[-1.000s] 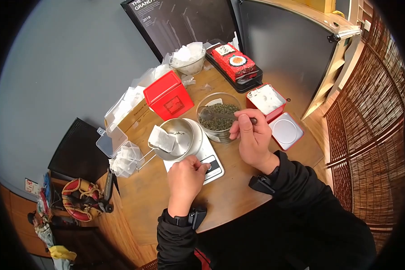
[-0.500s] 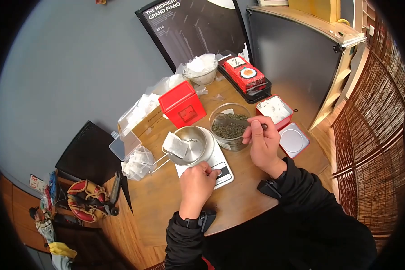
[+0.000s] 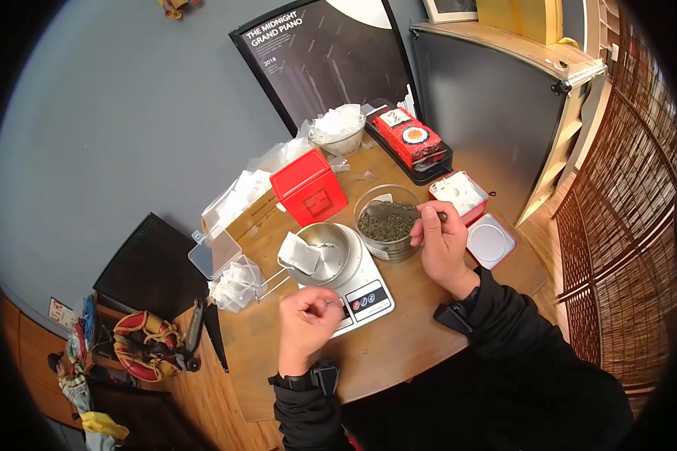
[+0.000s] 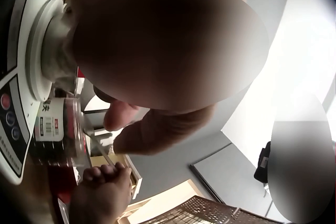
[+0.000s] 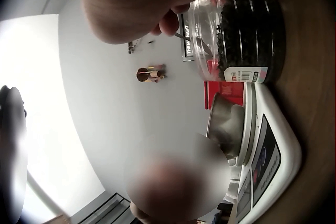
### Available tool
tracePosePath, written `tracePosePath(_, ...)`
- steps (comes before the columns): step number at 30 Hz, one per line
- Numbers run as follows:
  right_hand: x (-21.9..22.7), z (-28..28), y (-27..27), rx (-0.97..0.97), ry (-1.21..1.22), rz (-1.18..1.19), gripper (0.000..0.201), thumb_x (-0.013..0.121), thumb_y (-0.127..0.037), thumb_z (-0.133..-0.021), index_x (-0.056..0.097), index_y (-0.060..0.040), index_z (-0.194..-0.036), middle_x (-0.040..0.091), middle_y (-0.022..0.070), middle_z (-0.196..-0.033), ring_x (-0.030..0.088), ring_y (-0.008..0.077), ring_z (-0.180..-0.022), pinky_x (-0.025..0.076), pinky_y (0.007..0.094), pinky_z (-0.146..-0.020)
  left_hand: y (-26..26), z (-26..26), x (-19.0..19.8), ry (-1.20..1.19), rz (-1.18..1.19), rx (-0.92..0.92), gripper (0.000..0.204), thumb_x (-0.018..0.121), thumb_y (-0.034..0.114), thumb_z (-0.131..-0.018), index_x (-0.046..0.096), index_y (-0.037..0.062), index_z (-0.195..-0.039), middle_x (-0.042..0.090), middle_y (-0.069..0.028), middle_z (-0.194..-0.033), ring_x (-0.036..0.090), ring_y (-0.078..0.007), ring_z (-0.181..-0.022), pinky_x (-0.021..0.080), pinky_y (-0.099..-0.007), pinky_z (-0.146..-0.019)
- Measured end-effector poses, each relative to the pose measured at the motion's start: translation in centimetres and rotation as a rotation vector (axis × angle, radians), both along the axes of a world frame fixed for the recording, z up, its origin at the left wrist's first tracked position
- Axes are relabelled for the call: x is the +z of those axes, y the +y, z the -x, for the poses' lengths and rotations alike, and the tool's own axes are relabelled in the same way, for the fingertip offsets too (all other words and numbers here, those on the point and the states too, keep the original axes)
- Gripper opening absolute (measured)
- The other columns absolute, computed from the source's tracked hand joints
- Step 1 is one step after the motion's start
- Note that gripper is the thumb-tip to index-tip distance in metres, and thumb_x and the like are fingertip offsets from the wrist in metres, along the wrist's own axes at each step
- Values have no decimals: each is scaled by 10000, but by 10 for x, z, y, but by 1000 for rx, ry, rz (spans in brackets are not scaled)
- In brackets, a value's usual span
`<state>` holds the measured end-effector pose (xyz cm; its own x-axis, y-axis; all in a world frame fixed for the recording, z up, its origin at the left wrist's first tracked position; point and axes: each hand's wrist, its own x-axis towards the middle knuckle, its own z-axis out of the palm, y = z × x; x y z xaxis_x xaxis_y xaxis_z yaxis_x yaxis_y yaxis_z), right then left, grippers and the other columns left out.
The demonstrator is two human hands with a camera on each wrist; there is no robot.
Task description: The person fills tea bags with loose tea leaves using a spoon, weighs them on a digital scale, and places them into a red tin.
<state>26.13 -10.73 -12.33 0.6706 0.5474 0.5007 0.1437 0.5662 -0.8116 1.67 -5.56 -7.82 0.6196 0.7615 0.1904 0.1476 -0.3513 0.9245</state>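
Note:
My right hand [image 3: 445, 244] pinches the handle of a spoon [image 3: 399, 213], its bowl lying over dried leaves [image 3: 382, 229] in a clear round jar [image 3: 380, 254]. Near the front left corner of a white kitchen scale [image 3: 376, 293] is my left hand [image 3: 308, 323]. Its fingers are loosely bent, and no object shows in them. Part of the scale's panel is behind this hand. On the scale stands a steel pan [image 3: 340, 259] with a long wire-like handle. A white tea bag [image 3: 299, 254] leans inside it against the left rim.
A red tin [image 3: 312, 197] stands behind the pan. White bags fill a plastic box [image 3: 237, 289] at the left and a glass bowl [image 3: 338, 139] at the back. Right of the jar are an opened red tin [image 3: 459, 192] and its lid [image 3: 490, 242]. A black tray [image 3: 432, 173] holds a red package.
My left hand has drawn back leftward from the scale's front, uncovering its buttons. My right hand keeps the spoon in the jar. The head view has shifted.

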Motion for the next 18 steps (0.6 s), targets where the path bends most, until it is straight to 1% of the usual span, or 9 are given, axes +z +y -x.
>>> tracePosePath(2, 0, 0, 0, 6, -16, 16, 210, 491, -221, -1069, 556, -24, -1101, 611, 43, -760, 541, 74, -611, 429, 209, -566, 9, 0, -13, -93, -136, 281, 62, 663, -41, -779, 696, 6, -803, 462, 92, -567, 380, 0, -522, 298, -199, -496)
tracePosePath(4, 4, 1, -1, 19, 19, -8, 189, 517, -197, -1054, 560, -14, -1064, 590, 26, -739, 532, 65, -610, 449, 209, -558, 21, 4, -20, -149, -163, 325, 39, 665, -28, -793, 694, -3, -803, 503, 75, -590, 407, -3, -535, 319, -193, -504)
tracePosePath(6, 6, 1, -2, 23, 23, -2, 191, 516, -201, -1055, 560, -15, -1063, 590, 26, -739, 531, 65, -610, 449, 208, -559, 34, 10, -23, -211, -237, 525, 23, 671, -22, -797, 686, -6, -791, 532, 64, -612, 430, -7, -551, 341, -189, -516)
tracePosePath(7, 6, 2, -2, 24, 26, 0, 194, 516, -204, -1056, 560, -16, -1062, 590, 25, -740, 531, 65, -610, 449, 208, -560, 37, 11, -22, -226, -261, 571, 19, 675, -6, -808, 671, -12, -791, 548, 56, -630, 449, -12, -571, 362, -186, -539)
tracePosePath(8, 6, 2, -2, 30, 28, 3, 194, 516, -204, -1056, 560, -16, -1062, 590, 25, -740, 531, 65, -610, 449, 208, -560, 40, 14, -23, -223, -260, 576, 19, 675, -6, -808, 671, -12, -791, 548, 56, -630, 449, -12, -571, 362, -186, -539)
tracePosePath(10, 7, 2, -2, 29, 37, -2, 197, 516, -208, -1056, 559, -16, -1058, 588, 24, -738, 529, 64, -609, 447, 206, -558, 48, 18, -27, -264, -240, 680, 35, 675, 10, -818, 658, -16, -802, 553, 51, -642, 450, -15, -575, 368, -186, -553)
tracePosePath(15, 5, 0, 0, 23, 16, 6, 189, 519, -204, -1055, 559, -19, -1052, 584, 24, -733, 522, 62, -601, 444, 206, -552, 50, 17, -31, -267, -305, 726, 43, 671, 19, -821, 652, -19, -814, 535, 53, -631, 438, -22, -565, 368, -191, -544)
tracePosePath(17, 4, -2, 1, 19, 12, 10, 186, 521, -203, -1054, 559, -20, -1050, 583, 24, -732, 519, 61, -598, 442, 206, -549, 48, 17, -30, -165, -357, 759, 58, 684, 22, -804, 655, -20, -830, 568, 5, -647, 491, -81, -574, 420, -239, -574)
tracePosePath(18, 3, -2, 2, 17, 13, 13, 185, 522, -202, -1053, 559, -21, -1046, 583, 24, -732, 518, 60, -596, 440, 206, -546, 50, 19, -30, -166, -358, 762, 58, 684, 22, -804, 655, -20, -830, 568, 5, -647, 491, -81, -574, 420, -239, -574)
